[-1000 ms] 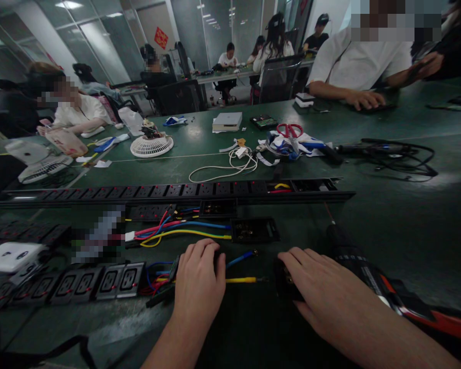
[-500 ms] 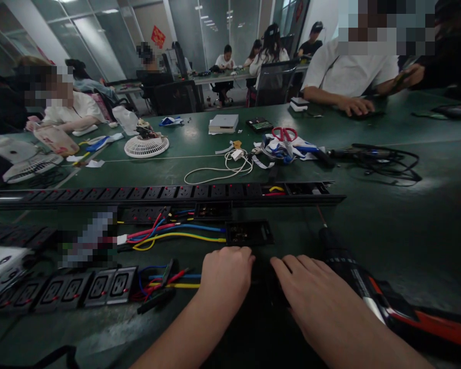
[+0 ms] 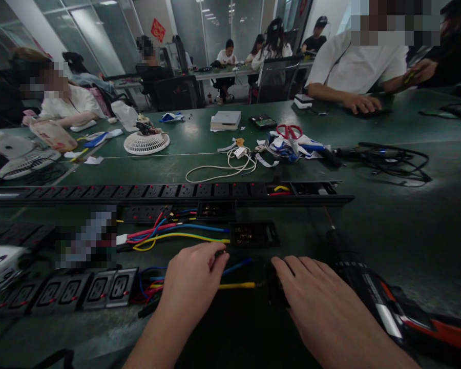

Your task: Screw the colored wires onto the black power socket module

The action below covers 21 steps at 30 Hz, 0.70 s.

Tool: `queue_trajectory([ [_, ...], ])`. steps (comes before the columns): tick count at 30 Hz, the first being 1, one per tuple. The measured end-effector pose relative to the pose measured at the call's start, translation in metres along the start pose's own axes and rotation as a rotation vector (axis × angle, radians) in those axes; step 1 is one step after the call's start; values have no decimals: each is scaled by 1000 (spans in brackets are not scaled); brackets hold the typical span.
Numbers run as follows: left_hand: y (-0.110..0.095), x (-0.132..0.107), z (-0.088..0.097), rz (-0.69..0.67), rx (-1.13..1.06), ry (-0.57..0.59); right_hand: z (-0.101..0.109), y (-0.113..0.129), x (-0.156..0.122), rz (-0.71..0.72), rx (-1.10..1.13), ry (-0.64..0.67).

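Note:
My left hand (image 3: pixel 192 279) is closed in a pinch, with a tiny dark piece (image 3: pixel 222 252) at its fingertips, too small to name. Beneath that hand run a yellow wire (image 3: pixel 238 285) and a blue wire (image 3: pixel 238 265), their ends bare of any housing. My right hand (image 3: pixel 318 297) curls over a black plastic housing (image 3: pixel 275 287) and grips it; the fingers hide most of its inside. Another black terminal housing (image 3: pixel 253 234), with brass parts and red, blue and yellow wires leading to it, lies just beyond my hands.
A cordless drill (image 3: pixel 369 287) with a long bit lies right of my right hand. A long power strip (image 3: pixel 153 192) crosses the table. Socket modules (image 3: pixel 72 289) lie left. Farther back are red-handled scissors (image 3: pixel 290 131), a white cable (image 3: pixel 215 177) and a co-worker's hand (image 3: pixel 363 104).
My left hand has moved left, away from the right hand, uncovering the yellow and blue wire ends. My right hand stays on the black housing. The view has shifted slightly.

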State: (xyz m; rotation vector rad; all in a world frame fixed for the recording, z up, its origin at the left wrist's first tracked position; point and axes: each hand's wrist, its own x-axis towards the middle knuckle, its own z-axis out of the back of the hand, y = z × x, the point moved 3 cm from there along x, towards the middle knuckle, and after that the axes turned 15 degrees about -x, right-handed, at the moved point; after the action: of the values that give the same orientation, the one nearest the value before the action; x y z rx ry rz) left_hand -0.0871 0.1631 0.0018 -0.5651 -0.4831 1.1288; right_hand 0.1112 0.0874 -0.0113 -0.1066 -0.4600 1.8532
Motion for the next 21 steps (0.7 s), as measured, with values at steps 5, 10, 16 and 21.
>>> queue_trajectory([
  [5, 19, 2, 5, 65, 117, 52, -1, -3, 9, -16, 47, -23],
  [10, 7, -5, 0, -60, 36, -16, -2, -3, 0, -21, 68, -25],
  [16, -18, -18, -23, -302, 10, 199, -4, -2, -11, -43, 139, -75],
  [21, -17, -17, -36, -325, 80, 260, -5, -1, -6, -73, 182, -119],
])
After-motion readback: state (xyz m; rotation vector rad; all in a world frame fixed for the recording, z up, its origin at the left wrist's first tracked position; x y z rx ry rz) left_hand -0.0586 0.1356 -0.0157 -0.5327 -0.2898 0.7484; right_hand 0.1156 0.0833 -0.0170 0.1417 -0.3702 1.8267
